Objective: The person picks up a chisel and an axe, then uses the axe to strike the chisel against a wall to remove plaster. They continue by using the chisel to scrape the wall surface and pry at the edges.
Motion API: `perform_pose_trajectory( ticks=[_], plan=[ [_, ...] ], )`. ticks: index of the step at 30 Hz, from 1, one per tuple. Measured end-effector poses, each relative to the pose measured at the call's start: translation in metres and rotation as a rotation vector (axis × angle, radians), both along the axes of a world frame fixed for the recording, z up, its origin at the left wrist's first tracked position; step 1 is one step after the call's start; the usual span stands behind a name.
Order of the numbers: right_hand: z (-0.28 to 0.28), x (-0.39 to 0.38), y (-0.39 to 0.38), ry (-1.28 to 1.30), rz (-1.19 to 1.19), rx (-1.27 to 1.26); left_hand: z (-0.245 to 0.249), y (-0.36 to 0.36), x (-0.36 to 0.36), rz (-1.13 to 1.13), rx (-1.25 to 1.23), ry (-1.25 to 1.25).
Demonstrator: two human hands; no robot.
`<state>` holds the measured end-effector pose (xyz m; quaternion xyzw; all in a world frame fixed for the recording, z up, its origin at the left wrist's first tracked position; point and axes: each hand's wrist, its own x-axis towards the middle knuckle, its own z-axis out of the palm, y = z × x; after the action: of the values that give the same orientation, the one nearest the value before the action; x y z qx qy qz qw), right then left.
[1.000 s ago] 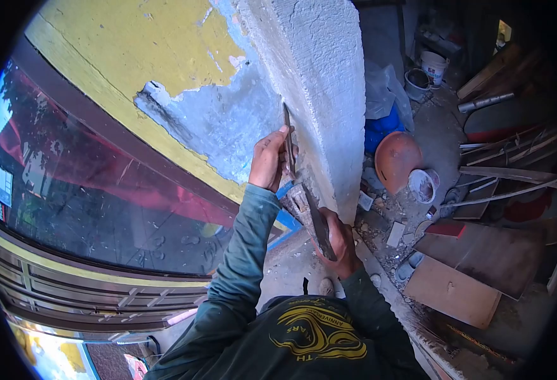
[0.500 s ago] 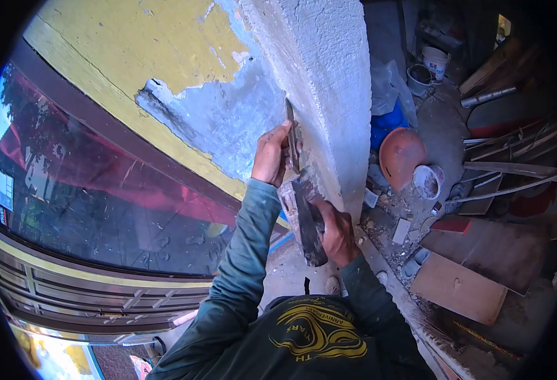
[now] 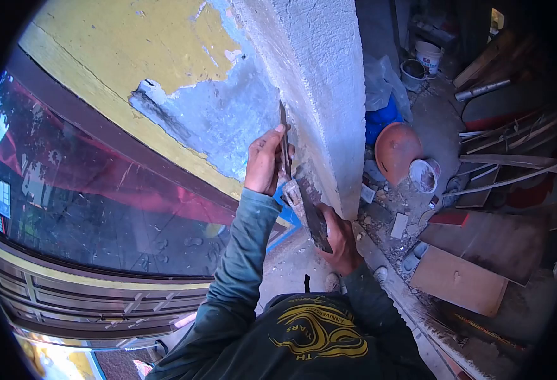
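My left hand [image 3: 262,162] is closed around a thin, rust-brown metal chisel [image 3: 283,115], held nearly upright with its tip against the wall's inner corner. Beside that tip, a bare grey patch [image 3: 221,117] shows where yellow paint has come off. Lower down, my right hand [image 3: 343,246] grips a worn, dark block [image 3: 308,212] with a pale, crusted side; its exact kind I cannot tell. The block's upper end comes right up to the chisel's lower end. A rough white pillar [image 3: 322,82] rises just right of both hands.
At left runs a dark-framed window [image 3: 113,190] with red cloth behind it. On the right, rubble, an orange basin [image 3: 397,153], a white bucket [image 3: 424,176], boards [image 3: 459,278] and wood strips [image 3: 512,161] cover the floor. A paint pail [image 3: 428,57] stands farther back.
The block in my right hand has tilted, showing a narrower face, and its lower end has risen and shifted right. My left hand keeps the chisel at the corner. The view has shifted slightly.
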<state>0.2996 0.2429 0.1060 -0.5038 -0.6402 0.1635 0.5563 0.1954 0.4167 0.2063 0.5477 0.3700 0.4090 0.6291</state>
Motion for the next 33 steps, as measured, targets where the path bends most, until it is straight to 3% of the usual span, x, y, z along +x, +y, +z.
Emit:
perform_pose_trajectory(
  ticks=[13, 16, 20, 24, 33],
  plan=[
    [0.018, 0.001, 0.037, -0.06, -0.123, 0.115, 0.018, 0.021, 0.017, 0.058, -0.041, 0.031],
    [0.007, -0.008, 0.027, 0.06, -0.034, 0.089, 0.02, 0.012, 0.011, 0.024, -0.01, 0.07],
    [-0.029, -0.007, 0.004, 0.11, -0.013, 0.059, -0.011, -0.006, -0.001, 0.004, 0.001, 0.097],
    [-0.051, -0.007, -0.011, 0.151, -0.063, -0.011, -0.073, -0.006, -0.005, -0.069, -0.095, 0.096],
    [-0.084, -0.007, -0.02, 0.192, -0.153, -0.062, -0.101, 0.008, 0.016, -0.028, -0.141, 0.077]
  ],
)
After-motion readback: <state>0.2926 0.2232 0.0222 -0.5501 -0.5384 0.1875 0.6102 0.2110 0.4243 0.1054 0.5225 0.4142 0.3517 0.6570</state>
